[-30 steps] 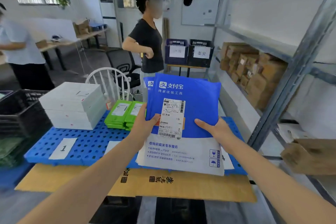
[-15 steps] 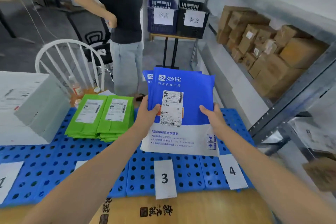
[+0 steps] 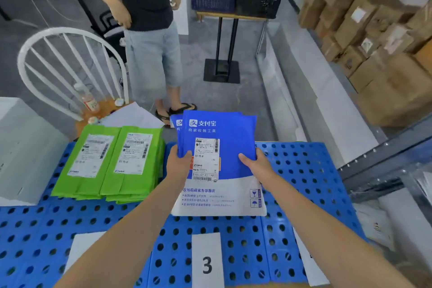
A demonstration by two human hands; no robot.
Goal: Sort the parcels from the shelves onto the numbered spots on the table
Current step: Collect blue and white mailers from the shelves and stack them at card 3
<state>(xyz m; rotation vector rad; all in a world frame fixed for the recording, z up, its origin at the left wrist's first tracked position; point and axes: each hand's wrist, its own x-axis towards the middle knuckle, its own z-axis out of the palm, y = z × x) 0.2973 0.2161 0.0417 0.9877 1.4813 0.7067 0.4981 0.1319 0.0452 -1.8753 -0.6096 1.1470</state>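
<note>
Blue table (image 3: pixel 304 182) | 2 blue parcels (image 3: pixel 233 138) held | 2 green stacks (image 3: pixel 131 182)

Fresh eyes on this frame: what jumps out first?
The blue mailers at centre, gripped at both side edges by the left hand and the right hand, just beyond the card marked 3 on the blue perforated table. To their left lie the bright green parcels, side by side. Brown cardboard boxes are stacked on the shelf at far right.
</note>
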